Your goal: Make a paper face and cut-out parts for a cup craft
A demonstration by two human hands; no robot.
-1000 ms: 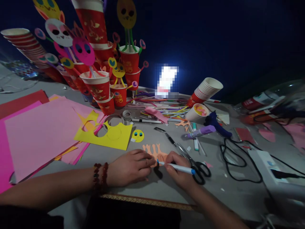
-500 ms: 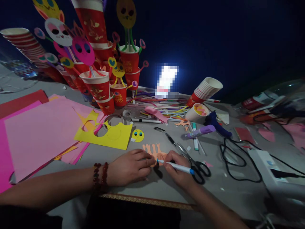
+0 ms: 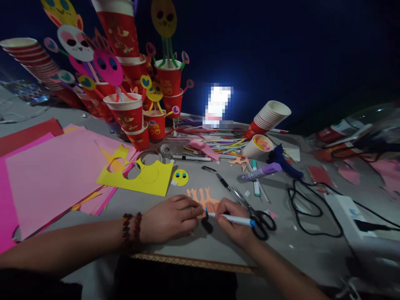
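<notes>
My left hand [image 3: 170,218] rests on the grey table near its front edge, fingers pressed down on an orange paper cut-out [image 3: 203,197] with several finger-like tabs. My right hand [image 3: 235,223] is closed round a white pen with a blue tip [image 3: 231,217], its point touching the cut-out's near edge. A beaded bracelet [image 3: 131,231] circles my left wrist. Black-handled scissors [image 3: 253,212] lie just right of my right hand.
Pink sheets [image 3: 53,175] and a yellow sheet with holes [image 3: 140,174] lie left. Red paper cups with face decorations [image 3: 128,110] stand behind. A cup stack [image 3: 270,116], purple glue stick [image 3: 262,171], glue gun [image 3: 283,160], straws, black cable [image 3: 308,208] and power strip [image 3: 350,221] fill the right.
</notes>
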